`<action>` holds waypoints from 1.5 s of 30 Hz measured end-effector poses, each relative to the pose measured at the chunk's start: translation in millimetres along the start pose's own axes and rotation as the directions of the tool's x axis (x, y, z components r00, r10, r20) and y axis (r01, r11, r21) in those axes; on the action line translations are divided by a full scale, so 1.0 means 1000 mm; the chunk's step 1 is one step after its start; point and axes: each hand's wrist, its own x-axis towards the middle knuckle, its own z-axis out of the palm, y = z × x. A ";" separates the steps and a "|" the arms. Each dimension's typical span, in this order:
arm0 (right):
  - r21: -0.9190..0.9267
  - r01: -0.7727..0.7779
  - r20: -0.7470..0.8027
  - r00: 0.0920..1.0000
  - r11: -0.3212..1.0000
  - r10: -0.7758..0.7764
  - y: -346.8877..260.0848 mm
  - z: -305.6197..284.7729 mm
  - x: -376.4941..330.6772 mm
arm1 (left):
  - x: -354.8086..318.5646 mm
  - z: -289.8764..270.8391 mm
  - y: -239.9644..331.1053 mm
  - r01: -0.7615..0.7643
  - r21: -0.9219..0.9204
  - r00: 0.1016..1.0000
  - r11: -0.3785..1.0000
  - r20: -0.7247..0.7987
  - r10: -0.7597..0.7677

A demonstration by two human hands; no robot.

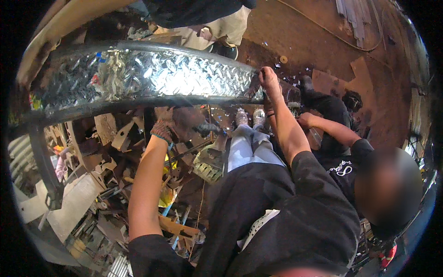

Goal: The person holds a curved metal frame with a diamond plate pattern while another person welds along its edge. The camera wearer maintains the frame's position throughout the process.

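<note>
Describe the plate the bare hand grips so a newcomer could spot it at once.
A long metal frame arcs across the upper half of the view, above a heap of rusty scrap. The plate lies along its top, and the right hand grips its right end. Its bright, raised diamond tread sets it apart from the dull brown metal around it.

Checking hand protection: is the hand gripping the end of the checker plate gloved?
No, the right hand on the checker plate is bare; only the left hand is gloved.
</note>
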 end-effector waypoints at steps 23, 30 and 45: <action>0.045 -0.113 0.097 0.989 0.993 0.109 0.000 -0.010 -0.029 | 0.013 -0.050 0.022 -0.127 -0.108 0.992 0.986 -0.008 0.127; -0.006 -0.091 0.156 0.984 0.996 0.091 0.007 -0.005 -0.027 | 0.016 -0.051 0.026 -0.117 -0.060 0.993 0.991 0.015 0.119; 0.164 -0.300 -0.035 0.950 0.940 0.310 -0.006 0.010 -0.032 | 0.021 -0.059 0.032 -0.108 -0.017 0.993 0.994 0.051 0.109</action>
